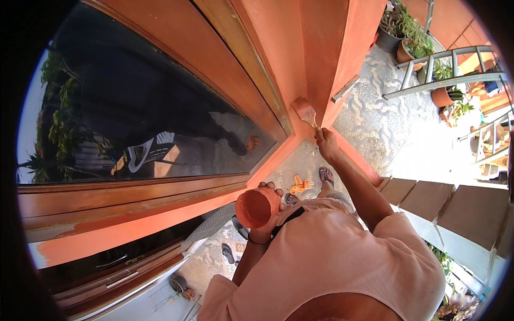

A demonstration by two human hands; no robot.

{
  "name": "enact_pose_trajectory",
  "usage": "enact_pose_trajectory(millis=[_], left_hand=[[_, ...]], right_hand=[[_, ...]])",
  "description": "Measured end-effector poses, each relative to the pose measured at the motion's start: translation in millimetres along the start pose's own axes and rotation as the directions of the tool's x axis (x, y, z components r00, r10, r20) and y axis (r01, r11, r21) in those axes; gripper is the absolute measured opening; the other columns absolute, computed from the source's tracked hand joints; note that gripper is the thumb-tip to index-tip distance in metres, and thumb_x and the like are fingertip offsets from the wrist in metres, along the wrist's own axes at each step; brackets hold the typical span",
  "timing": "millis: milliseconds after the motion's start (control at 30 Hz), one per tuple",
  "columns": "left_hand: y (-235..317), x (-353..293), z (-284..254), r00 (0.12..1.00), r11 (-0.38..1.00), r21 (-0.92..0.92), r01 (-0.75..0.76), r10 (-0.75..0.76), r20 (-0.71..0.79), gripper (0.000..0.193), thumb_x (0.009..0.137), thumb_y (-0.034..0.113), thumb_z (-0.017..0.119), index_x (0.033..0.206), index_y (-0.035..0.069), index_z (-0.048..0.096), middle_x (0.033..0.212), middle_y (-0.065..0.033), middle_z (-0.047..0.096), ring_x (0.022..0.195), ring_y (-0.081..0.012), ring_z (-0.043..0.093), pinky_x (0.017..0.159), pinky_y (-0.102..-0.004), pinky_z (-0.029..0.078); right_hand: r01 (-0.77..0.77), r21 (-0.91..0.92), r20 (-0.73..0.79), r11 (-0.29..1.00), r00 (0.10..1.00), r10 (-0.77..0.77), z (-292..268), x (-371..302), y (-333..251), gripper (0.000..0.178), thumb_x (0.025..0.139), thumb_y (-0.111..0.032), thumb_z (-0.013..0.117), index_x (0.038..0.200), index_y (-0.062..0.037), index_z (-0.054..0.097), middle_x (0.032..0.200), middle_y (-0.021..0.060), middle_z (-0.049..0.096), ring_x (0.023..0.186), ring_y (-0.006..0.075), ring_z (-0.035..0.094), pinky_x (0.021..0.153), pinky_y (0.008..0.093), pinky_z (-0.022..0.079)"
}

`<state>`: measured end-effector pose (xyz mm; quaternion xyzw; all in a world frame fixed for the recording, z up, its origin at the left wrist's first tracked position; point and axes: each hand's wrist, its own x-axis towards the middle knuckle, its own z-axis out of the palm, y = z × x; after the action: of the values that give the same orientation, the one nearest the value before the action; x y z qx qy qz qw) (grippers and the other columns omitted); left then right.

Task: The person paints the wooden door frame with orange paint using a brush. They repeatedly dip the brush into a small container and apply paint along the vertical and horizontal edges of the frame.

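My right hand [326, 143] is closed round the handle of a wide paintbrush [305, 111]. The orange-coated bristles touch the orange wall [308, 64] low in its corner, beside the wooden window frame [251, 96]. In front of my body my left hand [275, 193] grips a round orange paint cup [257, 207] by its far side. The cup's mouth faces up and its inner wall is coated in orange paint; how much paint lies in it I cannot tell.
A dark window pane [160, 112] fills the left. To the right stand a metal ladder [450, 80] and potted plants [404, 40] on patterned floor tiles [369, 117]. Orange sandals [299, 184] lie near my feet. A brown-topped ledge [433, 200] runs along the right side.
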<state>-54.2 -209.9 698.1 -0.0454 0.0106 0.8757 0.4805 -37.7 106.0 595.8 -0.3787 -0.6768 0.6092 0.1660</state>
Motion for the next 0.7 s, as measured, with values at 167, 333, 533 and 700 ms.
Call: enact_pose_trajectory(millis=[167, 333, 533, 700], left_hand=[[-5.7, 4.5, 2.4, 0.999, 0.999, 0.039, -0.025, 0.024, 0.032, 0.058, 0.100, 0.040, 0.069, 0.147, 0.009, 0.053, 0.144, -0.0091, 0.052, 0.137, -0.0330, 0.049, 0.098, -0.0554, 0.057], [-11.0, 10.3, 4.3, 0.998, 1.000, 0.019, -0.022, 0.020, 0.054, 0.061, 0.101, 0.043, 0.069, 0.149, 0.010, 0.053, 0.144, -0.0102, 0.053, 0.137, -0.0339, 0.049, 0.096, -0.0541, 0.057], [-8.4, 0.6, -21.0, 0.996, 0.999, -0.007, -0.048, 0.048, 0.080, 0.062, 0.103, 0.049, 0.067, 0.147, 0.008, 0.053, 0.145, -0.0127, 0.053, 0.138, -0.0370, 0.050, 0.096, -0.0566, 0.059], [4.4, 0.1, -30.6, 0.986, 0.997, -0.076, -0.024, 0.036, 0.160, 0.065, 0.102, 0.053, 0.065, 0.148, 0.008, 0.051, 0.147, -0.0130, 0.052, 0.140, -0.0384, 0.049, 0.099, -0.0593, 0.058]], right_hand=[[-0.079, -0.113, 0.031, 0.990, 0.996, 0.083, 2.7, 6.1, 5.3, 0.043, 0.109, -0.033, 0.056, 0.093, 0.0056, 0.066, 0.072, 0.0067, 0.060, 0.064, 0.0168, 0.057, 0.061, 0.0342, 0.046], [-0.129, 0.190, 0.099, 0.973, 0.989, 0.112, -18.2, -2.5, -143.6, 0.037, 0.108, -0.028, 0.058, 0.093, 0.0041, 0.066, 0.068, -0.0010, 0.052, 0.055, 0.0088, 0.044, 0.050, 0.0288, 0.034], [0.186, 0.459, 0.065, 0.869, 0.968, -0.241, -70.5, -77.8, -279.9, 0.030, 0.113, -0.028, 0.058, 0.104, -0.0005, 0.068, 0.064, -0.0068, 0.038, 0.050, 0.0028, 0.026, 0.045, 0.0233, 0.019], [0.616, 0.245, -0.072, 0.749, 0.782, -0.620, -62.9, -99.9, -291.3, 0.024, 0.114, -0.023, 0.056, 0.118, -0.0010, 0.063, 0.073, -0.0021, 0.049, 0.059, 0.0034, 0.038, 0.054, 0.0206, 0.030]])
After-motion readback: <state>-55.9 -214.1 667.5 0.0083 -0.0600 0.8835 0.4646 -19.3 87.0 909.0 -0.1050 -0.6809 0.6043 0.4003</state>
